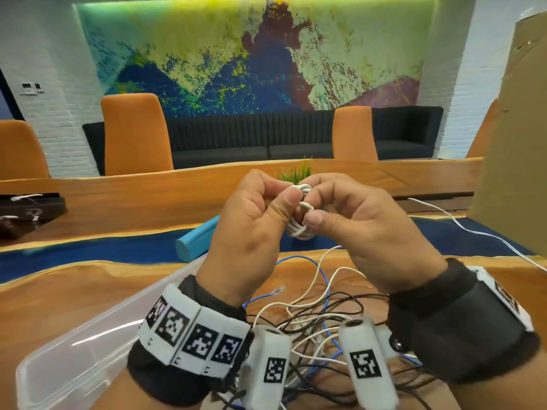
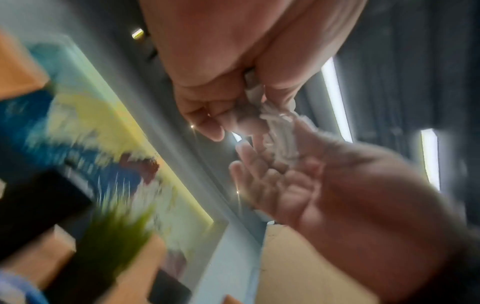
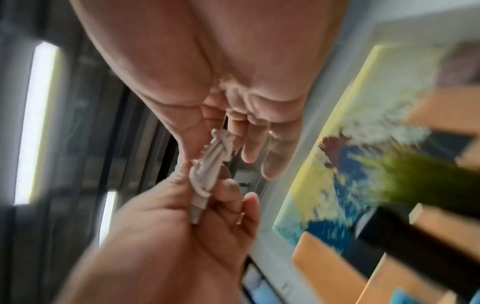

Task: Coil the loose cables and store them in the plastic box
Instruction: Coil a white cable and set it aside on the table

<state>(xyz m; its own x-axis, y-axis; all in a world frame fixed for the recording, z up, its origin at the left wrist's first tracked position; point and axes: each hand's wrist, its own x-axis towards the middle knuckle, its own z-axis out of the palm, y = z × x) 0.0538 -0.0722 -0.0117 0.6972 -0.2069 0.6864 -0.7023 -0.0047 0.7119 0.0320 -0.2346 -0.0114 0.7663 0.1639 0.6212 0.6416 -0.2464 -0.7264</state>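
Left hand (image 1: 251,220): pinches the coiled white cable (image 1: 300,214), raised above the desk (image 1: 59,291).
Right hand (image 1: 355,229): fingertips grip the same coil.
Technique: probably tuck the end tightly before lowering into the plastic box (image 1: 74,359).

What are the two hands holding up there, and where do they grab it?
A small white coiled cable bundle. The left hand pinches its left side with thumb and fingers; the right hand pinches its right side. Both hold it above the table.

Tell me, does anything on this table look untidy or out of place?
Yes. Black, white and blue cables lie tangled on the table, beside the plastic box, not inside it. Both hands hold one small white coil.
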